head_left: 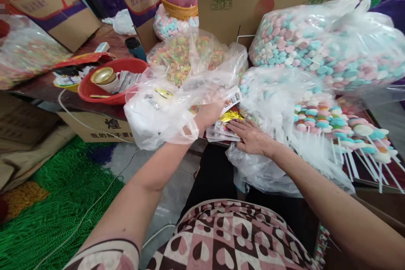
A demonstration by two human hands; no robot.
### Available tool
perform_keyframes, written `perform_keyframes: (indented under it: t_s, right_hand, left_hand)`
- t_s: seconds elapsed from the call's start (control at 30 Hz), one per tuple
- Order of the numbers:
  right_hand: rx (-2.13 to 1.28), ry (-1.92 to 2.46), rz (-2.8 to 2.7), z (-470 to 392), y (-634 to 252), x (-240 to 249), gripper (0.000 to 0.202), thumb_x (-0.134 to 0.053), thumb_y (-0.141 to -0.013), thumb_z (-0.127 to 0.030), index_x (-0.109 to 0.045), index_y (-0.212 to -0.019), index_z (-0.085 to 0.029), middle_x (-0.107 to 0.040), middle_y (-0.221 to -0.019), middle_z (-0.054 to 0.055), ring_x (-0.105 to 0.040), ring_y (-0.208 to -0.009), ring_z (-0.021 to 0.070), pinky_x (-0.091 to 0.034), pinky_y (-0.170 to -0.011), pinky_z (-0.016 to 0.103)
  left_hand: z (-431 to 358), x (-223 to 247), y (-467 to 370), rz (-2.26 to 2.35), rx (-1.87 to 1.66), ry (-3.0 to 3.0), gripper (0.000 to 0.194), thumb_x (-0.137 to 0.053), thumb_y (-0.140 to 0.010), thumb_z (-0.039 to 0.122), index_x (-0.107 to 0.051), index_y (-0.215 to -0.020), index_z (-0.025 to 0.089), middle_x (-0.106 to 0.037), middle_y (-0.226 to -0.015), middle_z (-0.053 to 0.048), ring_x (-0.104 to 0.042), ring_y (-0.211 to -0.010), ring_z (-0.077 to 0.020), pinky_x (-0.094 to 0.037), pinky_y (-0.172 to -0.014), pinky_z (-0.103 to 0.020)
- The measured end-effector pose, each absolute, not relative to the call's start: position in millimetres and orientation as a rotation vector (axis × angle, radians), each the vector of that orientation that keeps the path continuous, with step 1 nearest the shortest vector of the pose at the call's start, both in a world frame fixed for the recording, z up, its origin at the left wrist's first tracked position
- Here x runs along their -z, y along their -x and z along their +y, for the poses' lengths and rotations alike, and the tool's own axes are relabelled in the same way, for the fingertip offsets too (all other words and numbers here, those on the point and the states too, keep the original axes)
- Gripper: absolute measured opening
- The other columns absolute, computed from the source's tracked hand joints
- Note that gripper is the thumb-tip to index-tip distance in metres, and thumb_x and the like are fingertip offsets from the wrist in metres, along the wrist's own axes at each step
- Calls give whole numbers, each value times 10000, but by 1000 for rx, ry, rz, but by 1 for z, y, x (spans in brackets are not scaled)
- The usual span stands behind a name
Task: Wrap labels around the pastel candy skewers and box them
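Note:
My left hand (211, 109) reaches in among thin clear plastic, beside a white plastic bag (148, 114) with a yellow print. Its fingers are blurred and partly hidden, so their grip does not show. Right by it lies a printed packet (233, 98). My right hand (251, 136) rests palm down with its fingers stretched out, touching a pile of printed clear packets (221, 133). Shiny gold twist ties (230, 114) lie between the two hands. Marshmallow skewers (322, 116) on white sticks lie to the right, partly under clear plastic (275, 109).
Behind the hands sits a bag of colourful gummy candy (180, 57). A large bag of pastel marshmallows (303, 46) fills the back right. A red basin (85, 86) holds bowls and white strips at left. Cardboard boxes (234, 8) stand behind; green netting (63, 202) covers the floor.

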State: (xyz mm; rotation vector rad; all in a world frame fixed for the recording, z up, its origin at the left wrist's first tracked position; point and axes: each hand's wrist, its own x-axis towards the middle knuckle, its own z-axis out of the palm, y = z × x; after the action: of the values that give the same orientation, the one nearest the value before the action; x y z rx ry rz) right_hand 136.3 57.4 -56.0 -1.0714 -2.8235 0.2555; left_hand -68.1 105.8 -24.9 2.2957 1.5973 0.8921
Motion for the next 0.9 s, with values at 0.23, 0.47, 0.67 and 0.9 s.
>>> perform_keyframes:
  t_s: [0.23, 0.47, 0.67, 0.9]
  right_hand:
    - [-443, 1031, -2485, 64, -150, 68, 489, -487, -952, -420, -615, -1328, -134, -602, -1387, 172, -531, -1311, 321, -403, -1104, 515]
    - [-309, 1340, -2225, 62, -149, 79, 263, -508, -913, -236, -746, -1013, -184, -757, -1047, 98, -676, -1005, 259, -508, -930, 405]
    - [-215, 1403, -2218, 69, -140, 80, 268, -470, -911, -186, -709, -790, -188, -734, -846, 89, -646, -848, 243, -481, -811, 364]
    - [-1, 1365, -2123, 58, -137, 70, 226, -470, -956, -246, -689, -945, -192, -733, -1119, 126, -647, -1022, 275, -450, -905, 415]
  left_hand:
    - [49, 53, 58, 1482, -575, -2670, 267, -515, -946, 254, -676, -1113, 122, -701, -1119, -122, -589, -1107, -238, -425, -1025, -368]
    - [55, 56, 53, 1590, -395, -2557, 248, -552, -932, 320, -715, -1054, 178, -693, -1084, -83, -562, -1050, -267, -432, -925, -395]
    - [58, 54, 50, 1643, -384, -2496, 239, -506, -952, 274, -715, -935, 160, -692, -1041, -92, -561, -1021, -255, -420, -916, -389]
    - [51, 51, 49, 1647, -524, -2488, 383, -537, -944, 358, -612, -1258, 152, -654, -1242, -115, -547, -1162, -265, -392, -981, -398]
